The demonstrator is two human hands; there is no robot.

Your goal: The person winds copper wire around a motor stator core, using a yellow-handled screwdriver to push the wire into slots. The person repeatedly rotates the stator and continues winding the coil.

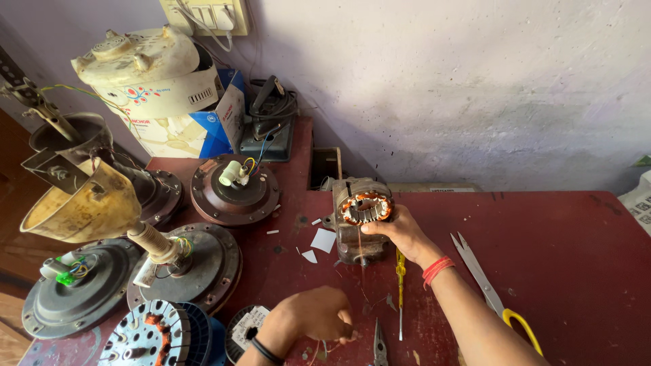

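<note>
The right hand (400, 234) reaches far across the red table (576, 271), its arm stretched out, fingers closed on the near right edge of the small motor (359, 220) with copper windings, standing mid-table. The left hand (319, 315), near and left, pinches a thin copper wire (361, 261) running toward the motor.

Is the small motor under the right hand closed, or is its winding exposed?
Exposed. The small motor has no cover on top: its copper coils show openly, with the right hand gripping its edge.
</note>
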